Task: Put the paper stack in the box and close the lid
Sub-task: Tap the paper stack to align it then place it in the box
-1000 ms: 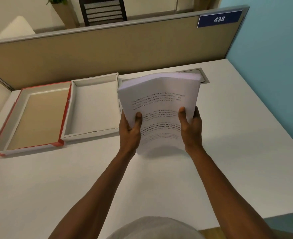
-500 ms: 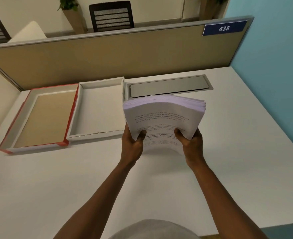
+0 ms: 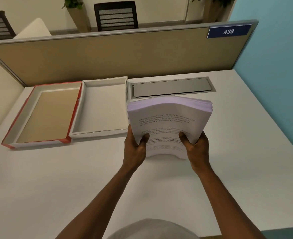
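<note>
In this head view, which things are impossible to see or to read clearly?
- Printed text on the paper stack: too small and blurred to read.
- Fingers of the left hand and right hand: hidden under the stack; only the thumbs show.
- Near edge of the stack: whether it touches the desk is unclear.
- Near inner wall of the white box: hidden by its own rim.

Paper stack [image 3: 169, 121] bowed in my grip, right of open white box [image 3: 100, 107]; red-edged lid [image 3: 44, 114] upturned beside it.
</note>
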The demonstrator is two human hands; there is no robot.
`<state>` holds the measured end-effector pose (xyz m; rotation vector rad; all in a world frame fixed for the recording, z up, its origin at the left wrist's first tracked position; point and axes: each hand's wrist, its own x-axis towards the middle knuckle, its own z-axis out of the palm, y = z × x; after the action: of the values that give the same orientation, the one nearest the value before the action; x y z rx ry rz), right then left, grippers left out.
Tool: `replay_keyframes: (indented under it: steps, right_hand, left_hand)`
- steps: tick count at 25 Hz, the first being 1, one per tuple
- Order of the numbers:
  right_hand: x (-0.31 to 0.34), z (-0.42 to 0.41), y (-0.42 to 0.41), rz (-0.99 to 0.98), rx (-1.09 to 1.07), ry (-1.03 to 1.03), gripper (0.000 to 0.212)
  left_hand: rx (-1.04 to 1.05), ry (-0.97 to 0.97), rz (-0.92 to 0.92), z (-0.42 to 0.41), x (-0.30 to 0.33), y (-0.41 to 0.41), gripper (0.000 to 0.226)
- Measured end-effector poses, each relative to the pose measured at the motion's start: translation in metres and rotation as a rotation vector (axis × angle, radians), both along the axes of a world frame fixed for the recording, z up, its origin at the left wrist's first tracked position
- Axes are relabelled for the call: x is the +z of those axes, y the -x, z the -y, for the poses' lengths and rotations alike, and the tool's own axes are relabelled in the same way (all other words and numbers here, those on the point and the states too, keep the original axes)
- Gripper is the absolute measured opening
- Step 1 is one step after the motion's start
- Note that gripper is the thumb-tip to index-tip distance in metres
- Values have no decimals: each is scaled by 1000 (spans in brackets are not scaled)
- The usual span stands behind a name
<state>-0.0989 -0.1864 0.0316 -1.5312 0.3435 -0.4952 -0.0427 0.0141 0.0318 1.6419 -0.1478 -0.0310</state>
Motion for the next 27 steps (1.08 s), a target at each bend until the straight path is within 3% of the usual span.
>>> replay_keyframes:
  steps: [8,11,15,27]
  right_hand:
    - [-23,12,17,-98,105,96,43]
    - [-27,12,21,-188,53,278,37]
    - [-18,12,25,-148,35,432,41]
    - [-12,-16,32,-199,57,422,45]
  left_hand:
    - [-69,-105,20,-15,-8,7,50]
    - [-99,-221,75,-21,-16,7,42]
    - [-103,-291,133,-30,-19,3,38]
    - [-147,-314,158,-62,-13,3,40]
